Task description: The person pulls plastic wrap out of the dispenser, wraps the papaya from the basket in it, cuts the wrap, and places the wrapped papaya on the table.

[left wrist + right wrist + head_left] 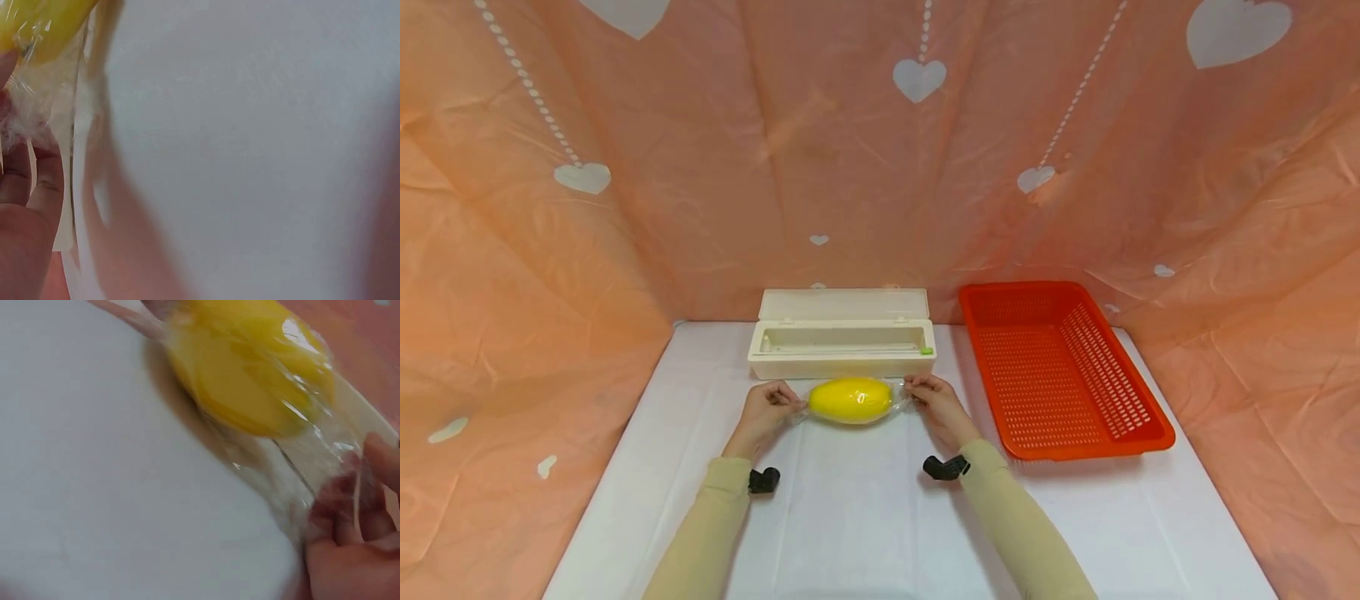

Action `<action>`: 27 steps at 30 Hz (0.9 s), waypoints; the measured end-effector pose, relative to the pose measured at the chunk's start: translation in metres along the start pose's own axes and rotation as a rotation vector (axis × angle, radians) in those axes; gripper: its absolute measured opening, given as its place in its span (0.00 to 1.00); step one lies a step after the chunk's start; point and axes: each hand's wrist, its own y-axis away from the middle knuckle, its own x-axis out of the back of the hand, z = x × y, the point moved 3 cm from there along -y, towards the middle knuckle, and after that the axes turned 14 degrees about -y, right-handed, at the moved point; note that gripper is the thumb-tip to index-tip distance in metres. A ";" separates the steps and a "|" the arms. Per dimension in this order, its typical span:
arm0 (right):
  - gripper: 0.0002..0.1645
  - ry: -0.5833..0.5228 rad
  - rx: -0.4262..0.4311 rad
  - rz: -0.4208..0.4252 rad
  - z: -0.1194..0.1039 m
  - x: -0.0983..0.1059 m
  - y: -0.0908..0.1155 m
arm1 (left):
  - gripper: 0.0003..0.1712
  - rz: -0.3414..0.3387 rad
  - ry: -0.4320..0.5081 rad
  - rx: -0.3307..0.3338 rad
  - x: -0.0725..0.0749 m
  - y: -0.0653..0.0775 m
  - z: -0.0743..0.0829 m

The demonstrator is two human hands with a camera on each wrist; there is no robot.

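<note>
A yellow oval fruit (pixel 850 400), its exact kind unclear, is wrapped in clear cling film (pixel 312 434). The film extends past both ends of the fruit. At the left end my left hand (pixel 767 410) pinches the gathered film (pixel 37 94) between thumb and fingers. My right hand (pixel 940 407) grips the film at the opposite end, and its fingers show through the plastic in the right wrist view. Between the hands, the fruit is held just in front of a long white cling film box (pixel 842 368) with a raised lid (pixel 844 305).
A green slider (pixel 927 351) sits at the box's right front edge. To the right, a red perforated basket (pixel 981 375) stands on the white-covered table (pixel 850 525). Orange curtains with pale hearts (pixel 919 80) enclose the back and sides.
</note>
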 end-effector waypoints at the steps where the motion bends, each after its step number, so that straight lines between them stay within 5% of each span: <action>1: 0.09 -0.030 -0.021 -0.011 -0.001 0.001 0.000 | 0.09 0.004 -0.004 0.000 0.000 0.000 0.001; 7: 0.16 -0.127 -0.063 -0.103 -0.006 0.003 0.006 | 0.11 -0.053 0.054 -0.006 0.007 0.007 0.015; 13: 0.17 -0.129 0.005 -0.156 -0.014 -0.006 0.008 | 0.31 -0.177 0.081 -0.075 0.015 0.014 0.036; 20: 0.19 0.242 0.138 -0.114 -0.025 -0.015 0.003 | 0.25 -0.231 -0.024 -0.105 0.017 0.012 0.048; 27: 0.32 0.940 0.347 -0.241 -0.030 -0.032 0.006 | 0.21 -0.230 -0.035 -0.157 0.018 0.013 0.049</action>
